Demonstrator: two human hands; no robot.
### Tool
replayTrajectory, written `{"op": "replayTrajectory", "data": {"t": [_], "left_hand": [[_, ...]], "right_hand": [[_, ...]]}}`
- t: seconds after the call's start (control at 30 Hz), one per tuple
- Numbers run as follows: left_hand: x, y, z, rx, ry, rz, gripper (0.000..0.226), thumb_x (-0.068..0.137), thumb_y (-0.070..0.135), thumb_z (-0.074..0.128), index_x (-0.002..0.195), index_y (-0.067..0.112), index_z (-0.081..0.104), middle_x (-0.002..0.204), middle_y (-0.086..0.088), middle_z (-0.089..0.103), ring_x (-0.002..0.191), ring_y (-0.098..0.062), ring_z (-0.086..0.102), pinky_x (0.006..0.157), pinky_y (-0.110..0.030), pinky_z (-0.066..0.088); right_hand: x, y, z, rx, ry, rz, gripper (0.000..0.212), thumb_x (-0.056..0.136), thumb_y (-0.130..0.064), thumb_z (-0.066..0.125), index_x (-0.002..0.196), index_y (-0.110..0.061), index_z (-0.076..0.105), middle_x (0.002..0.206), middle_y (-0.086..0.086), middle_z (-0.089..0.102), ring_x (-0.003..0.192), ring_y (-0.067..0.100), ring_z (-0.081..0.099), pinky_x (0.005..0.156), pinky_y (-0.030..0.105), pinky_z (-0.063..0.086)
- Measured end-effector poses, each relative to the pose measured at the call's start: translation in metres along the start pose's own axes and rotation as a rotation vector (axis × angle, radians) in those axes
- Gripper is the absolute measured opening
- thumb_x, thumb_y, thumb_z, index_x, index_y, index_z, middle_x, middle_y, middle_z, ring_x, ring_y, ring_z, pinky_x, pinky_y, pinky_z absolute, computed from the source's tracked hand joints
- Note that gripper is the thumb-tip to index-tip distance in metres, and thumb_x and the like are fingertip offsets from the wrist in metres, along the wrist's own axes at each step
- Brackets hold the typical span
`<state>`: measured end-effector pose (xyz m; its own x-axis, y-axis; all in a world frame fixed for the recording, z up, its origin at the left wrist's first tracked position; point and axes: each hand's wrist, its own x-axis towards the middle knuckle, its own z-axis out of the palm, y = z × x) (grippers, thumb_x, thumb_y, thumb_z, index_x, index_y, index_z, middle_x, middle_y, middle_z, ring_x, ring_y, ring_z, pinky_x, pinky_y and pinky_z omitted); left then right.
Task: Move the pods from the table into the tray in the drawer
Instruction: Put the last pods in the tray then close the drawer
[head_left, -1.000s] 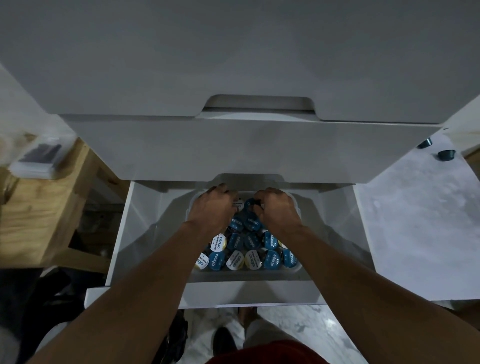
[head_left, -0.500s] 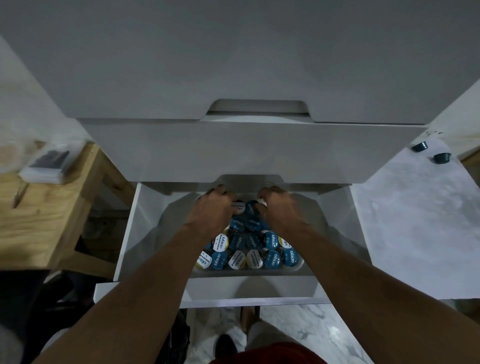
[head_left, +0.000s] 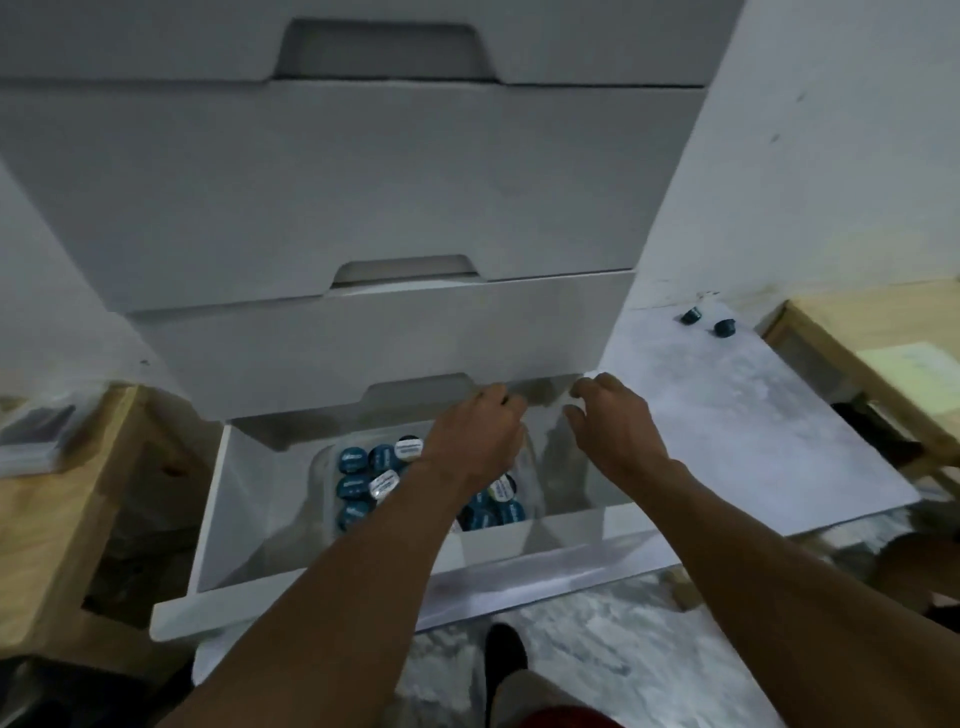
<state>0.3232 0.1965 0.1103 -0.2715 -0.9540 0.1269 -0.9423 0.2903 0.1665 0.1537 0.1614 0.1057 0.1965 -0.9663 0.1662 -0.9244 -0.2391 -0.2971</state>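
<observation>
Down in the open bottom drawer (head_left: 244, 519), one clear tray (head_left: 321, 467) holds the pods (head_left: 353, 487), which have blue or white lids. Six show left of the left forearm and about four right of it, so ten or so are in sight; any others lie hidden under that arm. Out on the pale marble bench (head_left: 753, 441) to the right, two dark pods (head_left: 691, 315) sit near its far edge, close together but not touching, too small to read.

Two grips hang over the drawer. The left grip (head_left: 475, 441) is above the tray's far right part, back of the hand up and fingers bent downward. Its palm is hidden, so I cannot tell whether it pinches anything. The right grip (head_left: 615, 431) is over the drawer's right end, beside the tray, with thumb and loosely bent fingers spread and nothing between them.

Three closed drawer fronts (head_left: 363, 182) stack above, the topmost cut off by the frame. The left wooden stand (head_left: 47, 530) carries a blurred clear packet (head_left: 31, 431). The right wooden stand (head_left: 878, 312) carries a pale sheet (head_left: 909, 364), cut off at the edge. One dark shoe (head_left: 504, 654) shows on the floor (head_left: 623, 649).
</observation>
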Motion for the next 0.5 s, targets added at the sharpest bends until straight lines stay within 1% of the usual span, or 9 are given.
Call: {"op": "replayTrajectory", "data": {"t": [0.1, 0.17, 0.2, 0.27, 0.37, 0.43, 0.5], "left_hand": [[0.023, 0.028, -0.004, -0.02, 0.132, 0.094, 0.024, 0.094, 0.022, 0.047, 0.108, 0.006, 0.058, 0.106, -0.015, 0.057, 0.097, -0.036, 0.057, 0.075, -0.044, 0.048], [0.04, 0.046, -0.005, -0.048, 0.205, 0.146, 0.022, 0.092, 0.021, 0.05, 0.105, 0.007, 0.06, 0.101, -0.014, 0.058, 0.092, -0.034, 0.058, 0.07, -0.042, 0.049], [0.049, 0.056, -0.006, -0.06, 0.23, 0.176, 0.022, 0.091, 0.021, 0.052, 0.106, 0.007, 0.06, 0.101, -0.014, 0.059, 0.091, -0.033, 0.059, 0.069, -0.041, 0.05], [0.067, 0.075, -0.005, -0.052, 0.266, 0.229, 0.023, 0.09, 0.023, 0.055, 0.108, 0.008, 0.059, 0.103, -0.012, 0.06, 0.092, -0.031, 0.059, 0.071, -0.04, 0.051], [0.098, 0.104, 0.0, -0.002, 0.319, 0.273, 0.023, 0.086, 0.023, 0.061, 0.104, 0.01, 0.061, 0.1, -0.009, 0.062, 0.085, -0.028, 0.062, 0.065, -0.036, 0.052], [0.12, 0.126, 0.008, 0.006, 0.326, 0.284, 0.022, 0.081, 0.021, 0.067, 0.1, 0.01, 0.063, 0.095, -0.009, 0.064, 0.079, -0.027, 0.063, 0.059, -0.034, 0.052], [0.144, 0.149, 0.02, 0.003, 0.326, 0.283, 0.022, 0.08, 0.02, 0.068, 0.099, 0.009, 0.064, 0.094, -0.008, 0.065, 0.076, -0.027, 0.063, 0.056, -0.032, 0.052]], "right_hand": [[-0.002, 0.03, -0.026, -0.038, 0.072, 0.04, 0.028, 0.091, -0.021, 0.058, 0.112, -0.004, 0.062, 0.107, 0.017, 0.062, 0.094, 0.037, 0.059, 0.08, 0.04, 0.049], [-0.002, 0.052, -0.039, -0.055, 0.109, 0.074, 0.03, 0.09, -0.022, 0.059, 0.115, -0.006, 0.061, 0.109, 0.016, 0.061, 0.094, 0.035, 0.059, 0.08, 0.04, 0.049], [-0.002, 0.063, -0.045, -0.059, 0.123, 0.094, 0.031, 0.091, -0.024, 0.059, 0.117, -0.007, 0.06, 0.112, 0.015, 0.061, 0.096, 0.034, 0.059, 0.082, 0.041, 0.05], [-0.001, 0.085, -0.057, -0.062, 0.153, 0.125, 0.035, 0.091, -0.027, 0.058, 0.121, -0.009, 0.058, 0.117, 0.013, 0.06, 0.1, 0.03, 0.059, 0.086, 0.039, 0.051], [0.002, 0.121, -0.075, -0.047, 0.19, 0.168, 0.039, 0.092, -0.03, 0.058, 0.126, -0.009, 0.056, 0.123, 0.011, 0.059, 0.108, 0.028, 0.058, 0.09, 0.037, 0.049], [0.006, 0.148, -0.085, -0.047, 0.203, 0.181, 0.038, 0.092, -0.03, 0.059, 0.123, -0.008, 0.057, 0.121, 0.012, 0.06, 0.104, 0.028, 0.058, 0.088, 0.036, 0.049], [0.012, 0.181, -0.092, -0.05, 0.206, 0.18, 0.037, 0.092, -0.03, 0.059, 0.121, -0.008, 0.058, 0.119, 0.012, 0.06, 0.102, 0.028, 0.059, 0.086, 0.037, 0.05]]}}
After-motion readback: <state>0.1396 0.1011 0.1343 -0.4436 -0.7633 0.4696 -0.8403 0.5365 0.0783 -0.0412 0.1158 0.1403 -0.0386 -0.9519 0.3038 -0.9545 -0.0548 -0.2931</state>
